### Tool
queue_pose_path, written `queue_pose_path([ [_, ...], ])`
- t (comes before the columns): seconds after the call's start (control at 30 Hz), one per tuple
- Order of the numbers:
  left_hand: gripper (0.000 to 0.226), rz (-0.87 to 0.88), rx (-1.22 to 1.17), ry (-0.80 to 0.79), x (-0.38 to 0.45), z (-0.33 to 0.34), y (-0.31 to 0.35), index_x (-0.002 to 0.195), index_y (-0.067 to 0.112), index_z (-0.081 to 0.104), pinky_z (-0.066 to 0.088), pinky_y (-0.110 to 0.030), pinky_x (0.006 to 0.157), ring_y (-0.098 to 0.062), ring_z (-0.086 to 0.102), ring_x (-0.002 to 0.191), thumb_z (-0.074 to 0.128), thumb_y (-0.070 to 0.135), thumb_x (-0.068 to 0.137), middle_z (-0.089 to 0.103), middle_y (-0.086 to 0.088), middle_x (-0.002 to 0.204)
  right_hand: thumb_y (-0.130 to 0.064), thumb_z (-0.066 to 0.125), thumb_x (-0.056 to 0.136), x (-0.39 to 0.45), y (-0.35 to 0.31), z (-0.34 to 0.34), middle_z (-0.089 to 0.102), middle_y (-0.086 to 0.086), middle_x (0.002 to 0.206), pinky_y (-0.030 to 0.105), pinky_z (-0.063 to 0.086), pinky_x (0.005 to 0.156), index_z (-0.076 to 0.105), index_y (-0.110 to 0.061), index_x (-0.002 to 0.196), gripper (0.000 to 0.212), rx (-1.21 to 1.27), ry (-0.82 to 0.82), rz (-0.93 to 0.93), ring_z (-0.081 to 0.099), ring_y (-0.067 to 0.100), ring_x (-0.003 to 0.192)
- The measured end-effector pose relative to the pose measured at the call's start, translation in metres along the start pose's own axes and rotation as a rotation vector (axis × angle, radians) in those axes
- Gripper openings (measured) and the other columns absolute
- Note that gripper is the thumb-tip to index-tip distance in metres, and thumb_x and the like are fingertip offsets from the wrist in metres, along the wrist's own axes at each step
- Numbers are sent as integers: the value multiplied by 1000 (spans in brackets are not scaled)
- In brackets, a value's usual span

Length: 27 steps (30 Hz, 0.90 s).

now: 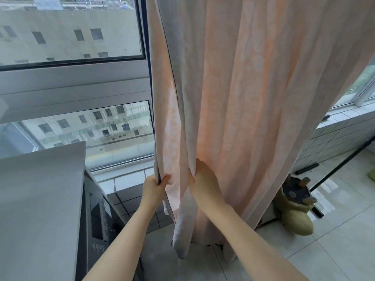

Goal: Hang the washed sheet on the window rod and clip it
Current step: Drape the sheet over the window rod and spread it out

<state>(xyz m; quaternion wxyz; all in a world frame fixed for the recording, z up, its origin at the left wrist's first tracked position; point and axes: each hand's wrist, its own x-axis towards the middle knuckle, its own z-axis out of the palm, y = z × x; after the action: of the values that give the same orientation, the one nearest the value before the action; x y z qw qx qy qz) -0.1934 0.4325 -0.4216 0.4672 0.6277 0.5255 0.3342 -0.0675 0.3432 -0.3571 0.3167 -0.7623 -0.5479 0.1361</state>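
Cabinet (40, 199): grey top at near left — a paper label on its dark side, print too blurred to read.
Window (71, 33): far left, buildings beyond the glass.
Left hand (153, 186): fingers curled round the sheet's dark-piped left edge, thumb on the front.
Sheet (253, 88): pale peach, faintly patterned, hanging in long folds from above the view down near the floor.
Right hand (204, 179): fingers together, apparently pinching a vertical fold just right of the left hand.
Pot (294, 207): olive, tipped on the tiles at right.
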Motion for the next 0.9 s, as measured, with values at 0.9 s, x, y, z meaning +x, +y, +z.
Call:
queue_pose_path([
  [0.9,11,472,-181,153,7,-52,142,88,15,65,53,-32,90,-13,67,86,74,18,83,68,2,85,-40,54,94,10,-44,-52,55,-17,79,6,41,65,48,-33,85,13,273,220,-80,55,0,74],
])
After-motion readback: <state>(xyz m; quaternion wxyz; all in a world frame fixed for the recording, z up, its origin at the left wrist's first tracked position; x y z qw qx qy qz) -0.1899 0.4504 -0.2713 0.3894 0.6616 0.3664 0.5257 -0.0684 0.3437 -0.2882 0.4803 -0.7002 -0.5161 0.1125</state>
